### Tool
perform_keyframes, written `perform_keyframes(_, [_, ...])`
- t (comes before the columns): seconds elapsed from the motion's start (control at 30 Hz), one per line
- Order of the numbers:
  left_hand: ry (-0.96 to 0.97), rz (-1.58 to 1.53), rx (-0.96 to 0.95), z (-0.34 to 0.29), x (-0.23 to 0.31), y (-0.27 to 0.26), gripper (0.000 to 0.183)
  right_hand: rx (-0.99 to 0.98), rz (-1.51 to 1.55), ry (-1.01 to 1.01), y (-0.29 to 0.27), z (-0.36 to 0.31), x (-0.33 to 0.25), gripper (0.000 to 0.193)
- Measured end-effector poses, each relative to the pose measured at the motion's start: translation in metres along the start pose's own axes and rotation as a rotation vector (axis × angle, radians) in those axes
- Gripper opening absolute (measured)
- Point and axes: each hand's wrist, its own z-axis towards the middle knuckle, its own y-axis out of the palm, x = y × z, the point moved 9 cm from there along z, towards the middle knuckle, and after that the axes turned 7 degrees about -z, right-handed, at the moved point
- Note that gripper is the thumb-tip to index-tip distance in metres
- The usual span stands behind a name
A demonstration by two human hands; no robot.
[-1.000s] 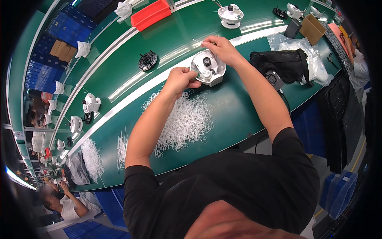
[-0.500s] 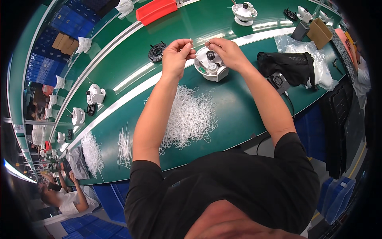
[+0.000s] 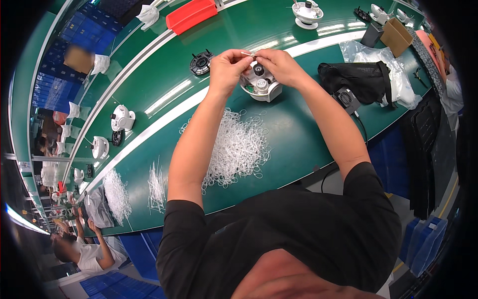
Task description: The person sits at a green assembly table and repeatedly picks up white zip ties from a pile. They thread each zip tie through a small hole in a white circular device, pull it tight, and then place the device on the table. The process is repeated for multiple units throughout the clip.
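Note:
My left hand [image 3: 226,72] and my right hand [image 3: 281,66] meet just above a round white device housing [image 3: 269,92]. Both sets of fingertips are pinched together around a thin white strand [image 3: 247,54], whose end sticks out between them. The housing is uncovered on top, showing a black knob [image 3: 258,69], a round white part [image 3: 262,86] and a bit of green board. Nearer to me lies a big heap of thin white looped strands [image 3: 238,147]. A black round base with slots [image 3: 201,63] rests beside my left hand.
Left of the heap are a bundle of straight white strands [image 3: 156,188] and another white pile [image 3: 117,197]. A black mesh bag [image 3: 356,79] and a small fan unit [image 3: 346,99] lie right. Beyond stand a red bin [image 3: 191,16] and another white device [image 3: 307,14]. A person [image 3: 89,251] works far left.
My hands have come together from a gap apart, the left moving right and the right slightly left. The strand's end now shows between the fingertips of both.

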Motion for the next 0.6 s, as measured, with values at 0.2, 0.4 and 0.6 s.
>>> perform_keyframes(0.2, [-0.07,0.275,-0.004,0.003,-0.003,-0.001,0.011,0.079,0.202,-0.053,-0.001,-0.003,0.0,0.028])
perform_keyframes(0.4, [-0.088,0.41,-0.018,0.01,-0.011,-0.006,0.012,0.047,0.233,0.038,0.002,-0.002,0.002,0.025])
perform_keyframes(0.6, [0.197,0.779,-0.104,0.011,-0.004,0.01,0.01,0.238,0.379,0.123,0.0,0.007,0.027,0.023])
